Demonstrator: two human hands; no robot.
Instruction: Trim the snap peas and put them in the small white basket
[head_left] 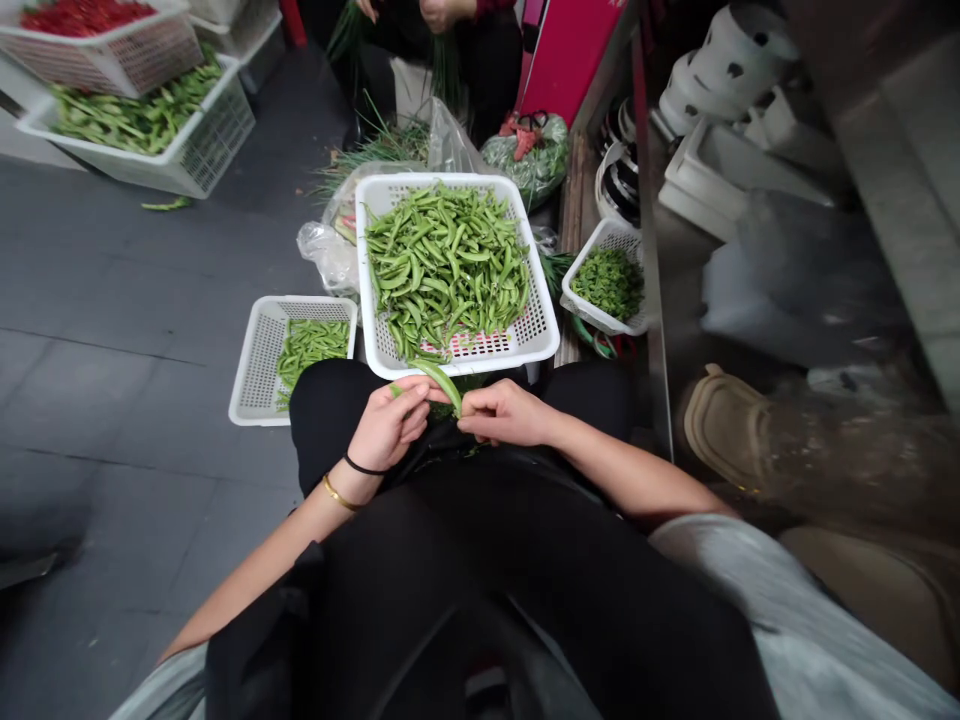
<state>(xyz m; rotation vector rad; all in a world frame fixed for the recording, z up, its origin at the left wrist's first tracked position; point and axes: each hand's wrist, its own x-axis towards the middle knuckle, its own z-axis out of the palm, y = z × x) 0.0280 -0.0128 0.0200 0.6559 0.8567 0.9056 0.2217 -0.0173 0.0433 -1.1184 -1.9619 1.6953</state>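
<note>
Between my two hands, above my lap, is a green snap pea pod (441,382). My left hand (390,422) is closed, its fingers and thumb holding the pod from the left; a bit of green also shows at its forefinger. My right hand (508,412) is closed in a pinch at the pod's lower right end. Just beyond the hands, a large white perforated basket (546,335) holds a heap of pea pods (450,260). To the left, a smaller white basket (257,350) on the floor holds more pods (311,345).
A basket of leafy greens (609,282) stands at the right by a metal shelf edge (652,250). Stacked crates (206,150) with greens and red peppers are at the far left. Opposite, another person's hands (442,12) hold long green stalks above plastic bags (330,255).
</note>
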